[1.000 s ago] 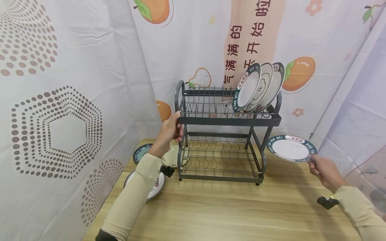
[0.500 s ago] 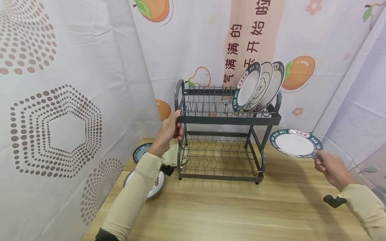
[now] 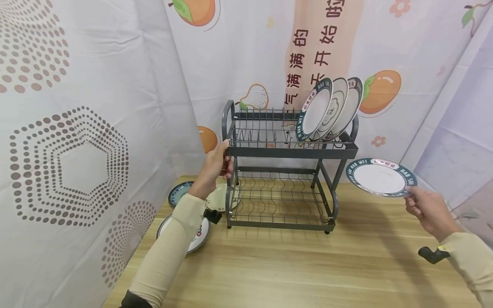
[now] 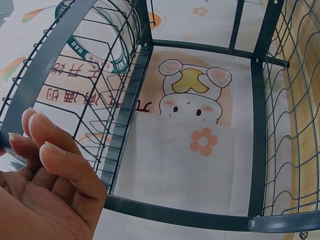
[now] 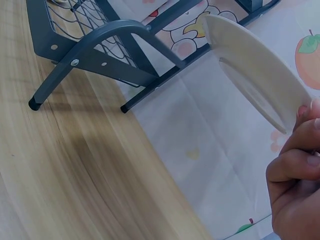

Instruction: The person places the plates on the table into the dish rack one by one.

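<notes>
My right hand (image 3: pixel 432 212) pinches the near right rim of a white plate with a green lettered border (image 3: pixel 379 176). The plate is held in the air right of the dark two-tier dish rack (image 3: pixel 289 152), apart from it; its pale underside shows in the right wrist view. With thumb on top and fingers below, my left hand (image 3: pixel 212 169) grips the front left corner of the rack's upper tier. In the left wrist view its fingers (image 4: pixel 65 155) are curled beside the frame. Several plates, the front one green-bordered (image 3: pixel 316 110), stand tilted at the upper tier's right end.
Left of the rack, a blue-patterned dish (image 3: pixel 179 193), a cream dish (image 3: pixel 218 197) and a white plate (image 3: pixel 197 240) lie on the wooden table (image 3: pixel 277 265), partly behind my left arm. Printed curtains (image 3: pixel 161 85) hang behind and at both sides.
My right hand has moved right and slightly up with the plate, away from the rack. The left hand keeps its grip on the rack's corner.
</notes>
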`<state>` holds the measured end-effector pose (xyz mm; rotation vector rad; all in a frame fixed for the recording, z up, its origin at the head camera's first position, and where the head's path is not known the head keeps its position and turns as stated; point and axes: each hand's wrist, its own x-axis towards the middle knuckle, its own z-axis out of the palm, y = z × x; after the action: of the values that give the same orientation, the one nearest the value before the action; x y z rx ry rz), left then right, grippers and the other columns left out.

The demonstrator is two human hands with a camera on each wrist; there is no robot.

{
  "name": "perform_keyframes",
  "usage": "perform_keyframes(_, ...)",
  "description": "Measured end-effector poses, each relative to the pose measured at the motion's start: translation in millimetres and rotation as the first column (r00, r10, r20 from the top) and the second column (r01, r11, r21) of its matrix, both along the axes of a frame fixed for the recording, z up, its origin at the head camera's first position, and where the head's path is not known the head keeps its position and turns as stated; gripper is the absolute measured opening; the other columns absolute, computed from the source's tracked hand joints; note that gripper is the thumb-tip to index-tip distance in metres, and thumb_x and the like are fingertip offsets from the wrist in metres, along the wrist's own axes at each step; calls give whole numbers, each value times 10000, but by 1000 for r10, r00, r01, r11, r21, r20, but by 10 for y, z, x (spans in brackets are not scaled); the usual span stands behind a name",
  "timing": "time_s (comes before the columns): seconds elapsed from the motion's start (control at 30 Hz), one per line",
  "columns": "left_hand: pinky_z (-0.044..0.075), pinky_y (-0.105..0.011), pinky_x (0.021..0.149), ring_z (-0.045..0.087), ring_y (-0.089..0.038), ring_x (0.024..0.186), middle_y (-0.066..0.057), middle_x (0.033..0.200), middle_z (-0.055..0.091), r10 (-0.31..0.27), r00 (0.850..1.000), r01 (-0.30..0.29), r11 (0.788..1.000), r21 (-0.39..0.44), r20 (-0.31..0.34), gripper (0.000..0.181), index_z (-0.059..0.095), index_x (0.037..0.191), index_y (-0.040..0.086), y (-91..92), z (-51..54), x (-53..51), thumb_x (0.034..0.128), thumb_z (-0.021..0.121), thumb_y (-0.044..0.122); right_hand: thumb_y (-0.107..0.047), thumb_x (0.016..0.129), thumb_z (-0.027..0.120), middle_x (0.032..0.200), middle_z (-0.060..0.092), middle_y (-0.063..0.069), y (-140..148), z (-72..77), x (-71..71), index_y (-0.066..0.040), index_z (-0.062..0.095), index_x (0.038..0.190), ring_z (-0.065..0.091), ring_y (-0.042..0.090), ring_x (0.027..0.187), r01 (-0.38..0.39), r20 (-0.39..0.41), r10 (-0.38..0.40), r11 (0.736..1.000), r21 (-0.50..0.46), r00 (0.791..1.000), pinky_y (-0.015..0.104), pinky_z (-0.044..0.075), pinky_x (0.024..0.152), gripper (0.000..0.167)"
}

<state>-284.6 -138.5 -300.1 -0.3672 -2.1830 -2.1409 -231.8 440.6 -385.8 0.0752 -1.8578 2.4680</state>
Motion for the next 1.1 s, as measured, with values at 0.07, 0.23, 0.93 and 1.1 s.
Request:
perform_keyframes(0.07, 449, -282, 473, 507, -158, 463, -46, 612, 547, 1, 1000, -1, 1000, -1, 5, 598, 457, 775, 87, -4, -1, 0, 1041, 439, 622, -11, 1082, 430, 557, 566, 2, -2, 25, 9, 5, 681, 710, 440, 47, 414, -7, -6, 7, 1000, -1, 1000, 211, 295, 409, 449)
perform_keyframes(0.23, 459, -300, 479, 514, -165, 467, -48, 618, 554, 5, 1000, -5, 1000, -12, -2, 605, 466, 778, 93, -11, -3, -7, 1034, 437, 640, -29, 1087, 435, 556, 563, 7, -6, 120, 44, 0, 674, 717, 411, 69, 414, -11, -2, 11, 1000, -3, 1000, 227, 297, 425, 441)
perform_keyframes(0.93, 450, -284, 469, 510, -157, 464, -42, 616, 559, 0, 1000, 0, 1000, -8, -2, 601, 466, 762, 103, 7, -1, -15, 1031, 442, 640, -2, 1092, 379, 517, 539, 15, 44, 396, 105, 5, 662, 709, 333, 118, 387, -23, -85, 20, 999, -37, 996, 306, 139, 483, 476)
perform_keyframes(1.1, 443, -266, 466, 505, -154, 464, -39, 617, 553, -3, 1000, 3, 1000, -6, 0, 592, 462, 763, 101, 9, 6, -12, 1041, 435, 622, 13, 1097, 333, 517, 530, 30, 62, 455, 111, 28, 654, 721, 239, 162, 421, -69, -126, 59, 994, -80, 990, 308, 91, 492, 495)
